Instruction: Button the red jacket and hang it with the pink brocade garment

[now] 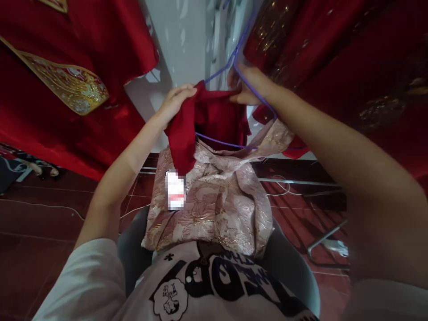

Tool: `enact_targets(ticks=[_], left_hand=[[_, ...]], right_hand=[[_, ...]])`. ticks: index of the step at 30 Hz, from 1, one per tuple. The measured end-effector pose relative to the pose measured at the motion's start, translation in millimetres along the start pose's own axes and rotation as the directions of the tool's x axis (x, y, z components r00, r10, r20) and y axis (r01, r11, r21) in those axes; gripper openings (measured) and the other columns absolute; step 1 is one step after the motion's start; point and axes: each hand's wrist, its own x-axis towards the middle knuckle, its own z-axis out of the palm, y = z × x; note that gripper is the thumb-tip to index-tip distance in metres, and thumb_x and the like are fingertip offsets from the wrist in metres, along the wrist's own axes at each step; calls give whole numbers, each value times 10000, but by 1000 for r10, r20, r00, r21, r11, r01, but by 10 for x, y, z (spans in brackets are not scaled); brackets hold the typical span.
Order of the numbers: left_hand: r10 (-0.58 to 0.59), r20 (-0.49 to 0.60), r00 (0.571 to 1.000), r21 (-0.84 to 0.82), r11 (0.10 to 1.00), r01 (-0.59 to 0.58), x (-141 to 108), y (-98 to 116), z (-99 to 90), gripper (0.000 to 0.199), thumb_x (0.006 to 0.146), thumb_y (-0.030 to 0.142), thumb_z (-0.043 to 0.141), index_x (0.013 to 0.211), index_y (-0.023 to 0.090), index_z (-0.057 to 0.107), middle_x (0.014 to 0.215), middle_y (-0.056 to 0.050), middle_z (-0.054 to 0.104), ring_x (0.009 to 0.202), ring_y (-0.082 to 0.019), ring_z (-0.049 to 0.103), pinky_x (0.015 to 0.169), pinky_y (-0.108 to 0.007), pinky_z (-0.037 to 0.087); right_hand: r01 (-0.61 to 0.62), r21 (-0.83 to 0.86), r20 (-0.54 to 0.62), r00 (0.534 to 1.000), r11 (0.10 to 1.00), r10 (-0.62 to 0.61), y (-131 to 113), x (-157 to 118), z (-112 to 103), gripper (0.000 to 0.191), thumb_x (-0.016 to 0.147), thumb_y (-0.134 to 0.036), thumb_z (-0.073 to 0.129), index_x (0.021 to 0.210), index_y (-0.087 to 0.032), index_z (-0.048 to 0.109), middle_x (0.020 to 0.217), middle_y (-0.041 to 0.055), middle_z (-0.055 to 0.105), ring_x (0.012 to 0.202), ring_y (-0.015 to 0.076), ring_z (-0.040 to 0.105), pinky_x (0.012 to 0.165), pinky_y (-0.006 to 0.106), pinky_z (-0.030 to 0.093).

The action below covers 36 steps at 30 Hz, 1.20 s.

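A red garment (219, 113) hangs over a purple hanger (247, 82) in front of me. My left hand (179, 100) is closed on the red cloth at its left shoulder, thumb on top. At the upper right edge of the same cloth, behind the hanger's sloping arm, my right hand (249, 87) pinches the fabric; some of its fingers are blurred and hidden. Below hangs a pink and gold brocade garment (214, 200), one part of it draped on the hanger's right end. A white tag (175, 191) with blurred print lies against the brocade.
Red garments with gold embroidery (80, 89) hang at the left, and more sequined red ones (334, 76) at the right. A pale wall (180, 35) stands behind. Cables (67, 205) and a metal rack leg (327, 236) are on the red tiled floor (36, 254).
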Motion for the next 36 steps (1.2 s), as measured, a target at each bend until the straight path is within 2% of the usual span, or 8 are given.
enact_targets(ticks=[3, 10, 15, 23, 27, 30, 33, 36], left_hand=[[39, -64, 997, 55, 998, -36, 20, -31, 42, 314, 880, 416, 596, 685, 220, 448, 688, 5, 499, 710, -146, 551, 761, -340, 472], [85, -111, 990, 235, 970, -57, 119, -165, 34, 464, 929, 632, 502, 834, 183, 565, 866, -25, 631, 1034, -236, 636, 917, -370, 498], [164, -134, 977, 203, 970, -135, 135, -251, 30, 513, 900, 673, 528, 757, 180, 538, 843, -35, 617, 893, -217, 662, 851, -377, 533], [314, -113, 942, 329, 907, -263, 212, -410, 18, 522, 900, 691, 517, 730, 198, 537, 819, -36, 612, 856, -204, 648, 817, -367, 551], [407, -82, 910, 404, 848, -343, 146, -421, 31, 539, 924, 703, 445, 704, 216, 504, 828, -37, 596, 860, -200, 632, 840, -373, 541], [484, -41, 874, 546, 743, -386, -4, -382, 26, 498, 927, 678, 467, 738, 222, 531, 809, -41, 569, 865, -207, 620, 859, -382, 529], [521, -8, 853, 631, 665, -400, -174, -345, -4, 448, 941, 643, 471, 805, 226, 563, 837, -52, 566, 890, -214, 618, 889, -390, 515], [538, -9, 843, 678, 623, -391, -292, -355, -20, 432, 964, 626, 429, 874, 230, 577, 909, -69, 577, 966, -229, 617, 932, -407, 497]], right_hand=[[0, -120, -27, 1000, 993, -4, -75, -11, -106, 424, 577, 50, 720, 810, -214, 484, 724, -85, 483, 637, 73, 417, 654, 239, 323], [-282, -447, -36, 954, 849, 298, -131, -91, -199, 407, 633, 34, 716, 948, -188, 584, 870, 22, 572, 740, 148, 505, 806, 377, 443], [-412, -520, -142, 906, 748, 400, 75, -389, -388, 327, 786, -37, 628, 1106, -96, 601, 1178, 203, 636, 1036, 290, 617, 891, 472, 462], [-586, -495, -292, 807, 641, 513, 386, -965, -770, 390, 822, -8, 608, 1207, -52, 654, 1220, 205, 679, 1199, 289, 630, 943, 377, 475], [-601, -404, -347, 798, 689, 492, 341, -1232, -968, 345, 816, -1, 663, 1158, -35, 686, 1161, 154, 716, 1164, 250, 653, 950, 365, 470], [-577, -315, -336, 810, 753, 480, 171, -1438, -1080, 418, 735, -293, 807, 1087, -91, 706, 1061, 101, 734, 1057, 220, 680, 870, 394, 484], [-488, -263, -204, 871, 832, 447, 0, -1598, -1110, 542, 638, -549, 760, 982, -134, 695, 871, 36, 717, 834, 146, 672, 722, 370, 464], [-355, -175, -25, 934, 918, 356, -55, -1652, -971, 525, 755, -666, 621, 861, -153, 657, 701, -23, 642, 628, 69, 559, 620, 320, 404]])
